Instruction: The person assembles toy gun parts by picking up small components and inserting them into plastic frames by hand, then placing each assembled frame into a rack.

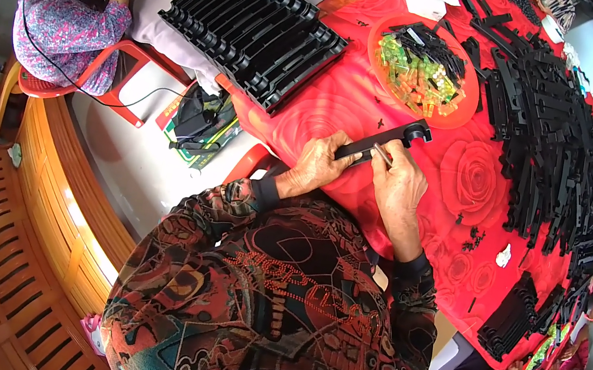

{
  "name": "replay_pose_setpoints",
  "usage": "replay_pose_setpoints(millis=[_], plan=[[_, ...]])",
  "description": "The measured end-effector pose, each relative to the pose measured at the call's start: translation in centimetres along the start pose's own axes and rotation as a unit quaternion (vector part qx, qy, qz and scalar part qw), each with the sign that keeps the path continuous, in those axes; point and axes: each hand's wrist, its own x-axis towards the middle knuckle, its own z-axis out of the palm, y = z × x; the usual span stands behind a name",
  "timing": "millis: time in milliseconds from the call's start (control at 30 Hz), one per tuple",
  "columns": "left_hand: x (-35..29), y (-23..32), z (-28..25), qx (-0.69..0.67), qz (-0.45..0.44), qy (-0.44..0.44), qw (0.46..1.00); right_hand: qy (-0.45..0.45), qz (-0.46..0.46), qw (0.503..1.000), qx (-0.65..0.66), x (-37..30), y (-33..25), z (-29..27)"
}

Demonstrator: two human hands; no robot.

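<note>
Over the edge of the red rose-patterned tablecloth, my left hand (318, 163) is closed around one end of a long black plastic part (382, 141). The part slopes up to the right and finishes in a rounded, hooked end. My right hand (400, 185) is pinched close beside its middle. Between those fingertips is a short, thin, light-coloured piece (382, 154), too small to name. Beyond my hands stands a red basin (468, 110) with small yellow-green and orange pieces (417, 76) and black strips (437, 48) in it.
Neat rows of black parts (251, 32) lie at the far left of the table. A large heap of similar parts (548, 133) covers the right side. Someone (71, 30) sits at left on a red chair (126, 78). A wooden bench (28, 242) stands behind.
</note>
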Motion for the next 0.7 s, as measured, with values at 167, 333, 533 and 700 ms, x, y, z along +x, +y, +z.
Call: replay_pose_setpoints(millis=[167,333,533,700], plan=[[0.2,0.4,-0.1,-0.035,0.009,0.017,0.999,0.154,0.059,0.985,0.061,-0.5,-1.2,0.8],[0.5,0.3,0.4,-0.095,0.05,0.03,0.994,0.258,0.099,0.949,0.151,-0.7,-1.3,0.8],[0.2,0.5,0.6,-0.237,0.013,-0.047,0.97,0.186,0.012,0.974,0.129,-0.8,-1.6,-0.7],[-0.1,0.8,0.8,-0.282,-0.01,-0.058,0.957,0.143,-0.013,0.977,0.157,-0.6,-1.2,0.1]])
